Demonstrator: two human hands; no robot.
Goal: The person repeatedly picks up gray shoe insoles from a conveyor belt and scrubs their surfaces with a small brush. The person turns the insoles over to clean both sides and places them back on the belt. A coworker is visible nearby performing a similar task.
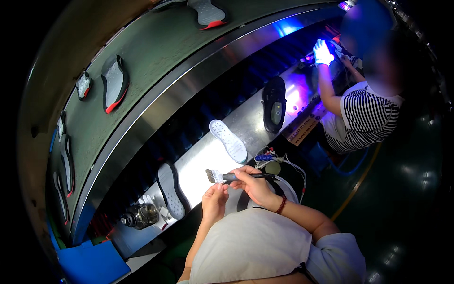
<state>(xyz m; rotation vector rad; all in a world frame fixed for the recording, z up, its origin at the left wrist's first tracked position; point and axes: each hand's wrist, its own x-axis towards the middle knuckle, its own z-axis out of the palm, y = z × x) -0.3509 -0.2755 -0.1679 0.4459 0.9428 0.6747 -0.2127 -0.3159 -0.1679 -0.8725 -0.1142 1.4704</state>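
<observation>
A flat paintbrush [228, 176] with a dark handle and whitish ferrule lies across my right hand [255, 185], whose fingers are closed round the handle. Its bristles point left over the steel bench. Just below the ferrule, my left hand [214, 202] has thumb and fingers pinched together; what is between them, if anything, is too small to make out. Beyond the brush rests a white shoe sole [229, 141] with a dotted inner face. To the left of my hands is a dark-edged sole [172, 191] with a pale inside.
A black shoe [274, 105] stands farther up the steel bench [198, 151]. Several grey and red soles ride the green conveyor belt [142, 61]. A glass jar [142, 216] and blue bin [92, 262] are at lower left. A co-worker in stripes [366, 116] works at far right under violet light.
</observation>
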